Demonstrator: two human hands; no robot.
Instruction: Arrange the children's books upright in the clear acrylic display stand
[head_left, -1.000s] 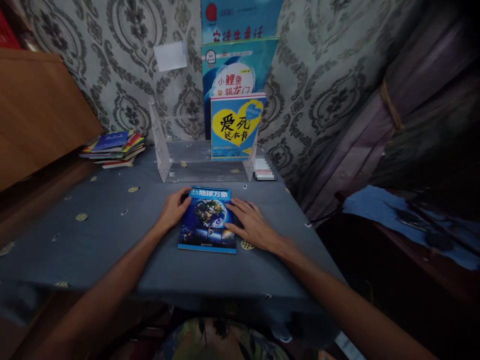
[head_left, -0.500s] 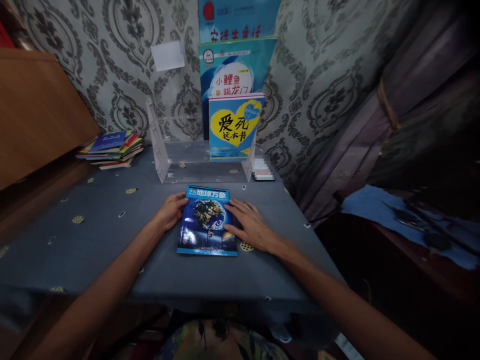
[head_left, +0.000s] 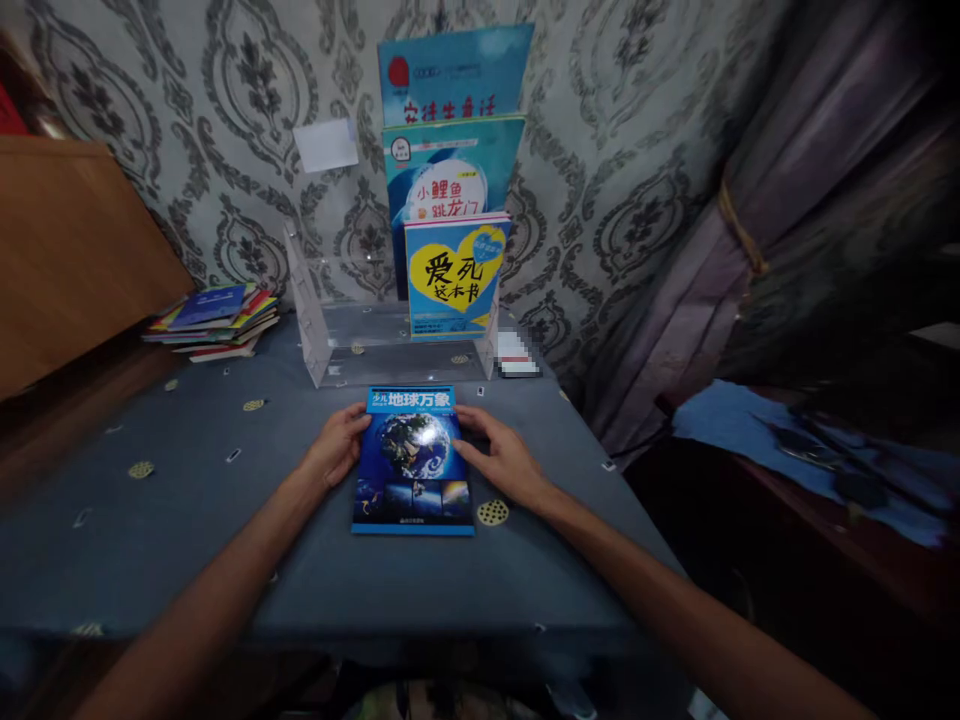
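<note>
A blue book with a globe on its cover (head_left: 414,480) lies face up in front of me, near the middle of the table. My left hand (head_left: 335,443) grips its upper left edge, fingers bent against the side. On the opposite edge, my right hand (head_left: 502,455) holds the book with the thumb at the cover's border and the fingers by the upper corner. Just behind the book stands a clear acrylic rack (head_left: 306,325). Its right side carries a blue book with a yellow heart (head_left: 454,290), a teal book (head_left: 401,185) and a taller blue book (head_left: 457,80), one behind another.
A pile of thin books (head_left: 214,325) sits at the table's back left beside a wooden panel (head_left: 75,260). Right of the rack lies a blurred white item (head_left: 519,360). A tied curtain (head_left: 720,270) hangs at right, above blue cloth (head_left: 720,410) with dark objects.
My right hand has drawn back from over the cover to the book's right edge. The left hand keeps its place at the left edge. The view has tilted up slightly.
</note>
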